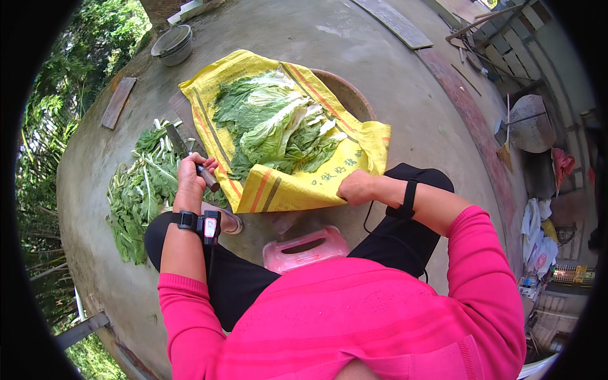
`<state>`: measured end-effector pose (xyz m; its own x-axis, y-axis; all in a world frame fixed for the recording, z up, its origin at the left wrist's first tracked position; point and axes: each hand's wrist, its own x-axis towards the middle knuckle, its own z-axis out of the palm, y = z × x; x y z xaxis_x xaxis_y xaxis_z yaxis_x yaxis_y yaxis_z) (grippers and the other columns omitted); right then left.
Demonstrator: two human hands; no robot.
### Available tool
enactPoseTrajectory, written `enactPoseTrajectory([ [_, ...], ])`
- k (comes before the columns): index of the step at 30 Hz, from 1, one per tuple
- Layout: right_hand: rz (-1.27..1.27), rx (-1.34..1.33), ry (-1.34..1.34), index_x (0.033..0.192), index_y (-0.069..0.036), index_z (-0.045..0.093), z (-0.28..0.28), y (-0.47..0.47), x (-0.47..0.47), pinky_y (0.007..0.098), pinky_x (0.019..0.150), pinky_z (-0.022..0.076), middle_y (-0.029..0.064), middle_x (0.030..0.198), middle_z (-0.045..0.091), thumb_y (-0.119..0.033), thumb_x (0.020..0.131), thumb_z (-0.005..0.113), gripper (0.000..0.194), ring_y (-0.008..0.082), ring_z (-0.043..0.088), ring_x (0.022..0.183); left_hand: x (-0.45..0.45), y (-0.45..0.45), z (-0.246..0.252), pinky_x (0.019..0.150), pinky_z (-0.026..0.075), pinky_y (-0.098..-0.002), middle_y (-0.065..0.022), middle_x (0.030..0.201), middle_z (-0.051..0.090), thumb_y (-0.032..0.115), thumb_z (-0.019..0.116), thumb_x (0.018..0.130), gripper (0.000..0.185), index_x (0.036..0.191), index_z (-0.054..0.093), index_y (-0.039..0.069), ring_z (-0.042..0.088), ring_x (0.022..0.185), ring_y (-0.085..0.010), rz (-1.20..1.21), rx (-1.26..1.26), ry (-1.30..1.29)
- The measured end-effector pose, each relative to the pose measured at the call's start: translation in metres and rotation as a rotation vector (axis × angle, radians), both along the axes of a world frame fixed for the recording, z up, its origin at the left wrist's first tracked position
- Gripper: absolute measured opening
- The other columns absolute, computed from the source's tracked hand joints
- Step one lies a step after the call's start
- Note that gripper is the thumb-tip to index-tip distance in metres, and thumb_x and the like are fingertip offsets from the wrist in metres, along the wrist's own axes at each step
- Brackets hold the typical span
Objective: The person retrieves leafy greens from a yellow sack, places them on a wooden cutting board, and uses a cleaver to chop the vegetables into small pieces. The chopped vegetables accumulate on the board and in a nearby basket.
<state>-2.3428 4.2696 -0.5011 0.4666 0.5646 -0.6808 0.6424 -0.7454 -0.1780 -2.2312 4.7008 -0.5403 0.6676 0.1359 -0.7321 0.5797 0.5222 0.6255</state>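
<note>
My left hand (194, 173) is closed round the dark handle of a knife (177, 141), its broad blade pointing up and away over a pile of leafy greens (142, 190) on the concrete. With my right hand (357, 187) I grip the near edge of a yellow woven sack (280, 192), which is lifted and folded there. Cut cabbage leaves (275, 126), green with pale ribs, lie heaped on the sack. Beneath the sack's far right side shows the rim of a round brown basin (349, 90). What supports the sack's middle is hidden.
A pink plastic stool (304, 249) is between my legs. Further off are a wooden board (118, 103) and a metal pot (174, 46) at the left, a long plank (394, 21) at the upper right, and a broom (505, 152) with bags (539, 237) along the right wall.
</note>
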Motion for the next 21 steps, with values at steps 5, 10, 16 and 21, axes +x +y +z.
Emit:
enactPoseTrajectory([
  [5, -0.1, -0.047, -0.048, 0.097, -0.013, 0.074, 0.04, -0.018, -0.042, 0.0451, 0.077, 0.0551, 0.0119, 0.094, 0.073, -0.015, 0.081, 0.06, 0.021, 0.0325, 0.07, 0.094, -0.006, -0.007, -0.005, 0.052, 0.058, -0.034, -0.0233, 0.098, 0.066, 0.004, 0.057, 0.071, 0.031, 0.1, 0.05, -0.005, 0.069, 0.075, -0.0391, -0.014, -0.061, -0.011],
  [10, -0.118, -0.115, 0.028, 0.097, -0.013, 0.073, 0.08, -0.024, -0.061, 0.0455, 0.078, 0.0545, 0.0122, 0.092, 0.072, -0.014, 0.082, 0.059, 0.021, 0.0333, 0.07, 0.093, -0.006, -0.004, 0.004, 0.051, 0.057, -0.0326, -0.0217, 0.097, 0.066, 0.004, 0.058, 0.071, 0.026, 0.096, 0.051, -0.004, 0.07, 0.075, -0.0366, -0.007, -0.088, 0.001],
  [16, -0.044, -0.111, 0.319, 0.1, -0.014, 0.072, 0.107, -0.02, -0.089, 0.0461, 0.075, 0.0528, 0.0124, 0.09, 0.071, -0.015, 0.081, 0.057, 0.024, 0.035, 0.068, 0.092, -0.019, 0.008, 0.009, 0.052, 0.057, -0.0299, -0.0185, 0.095, 0.07, 0.006, 0.059, 0.073, 0.018, 0.087, 0.058, -0.006, 0.071, 0.073, -0.0319, -0.028, -0.143, -0.011],
  [21, 0.061, -0.097, 0.312, 0.096, -0.015, 0.073, 0.115, -0.004, -0.063, 0.0474, 0.072, 0.0526, 0.0118, 0.087, 0.071, -0.016, 0.079, 0.058, 0.022, 0.0352, 0.068, 0.09, -0.012, 0.017, 0.015, 0.052, 0.058, -0.0309, -0.0172, 0.093, 0.071, 0.006, 0.058, 0.074, 0.028, 0.097, 0.061, -0.01, 0.072, 0.072, -0.0301, -0.01, -0.182, 0.021],
])
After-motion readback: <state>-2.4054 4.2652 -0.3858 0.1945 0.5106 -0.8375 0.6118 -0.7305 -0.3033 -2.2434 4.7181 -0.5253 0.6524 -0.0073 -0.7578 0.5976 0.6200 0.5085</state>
